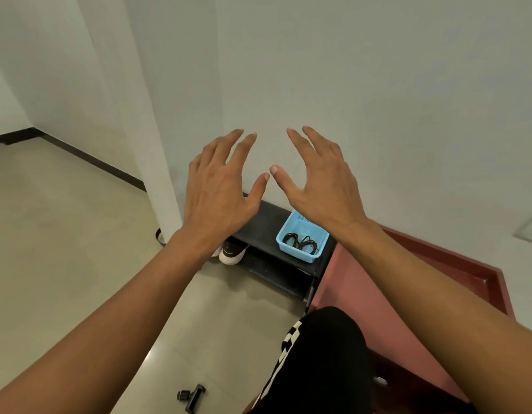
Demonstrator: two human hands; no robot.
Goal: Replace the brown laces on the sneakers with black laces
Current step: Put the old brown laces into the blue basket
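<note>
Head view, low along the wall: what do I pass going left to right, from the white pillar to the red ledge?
Dark strap → sneaker under the black shelf → blue basket holding dark laces → red ledge.

Low black shoe rack (258, 225) standing on a pale floor (64, 234).
A blue basket (302, 256) is sitting on the right end of the rack's top shelf, holding a tangle of dark laces (300, 242); whether they are brown or black is hard to tell. A white-soled sneaker (232, 253) is poking out from the shelf underneath, at the left. A red platform (363, 288) is standing just beside the rack's right end. A small black clamp-like gadget (191, 395) is lying on the floor, well apart from the rack.
</note>
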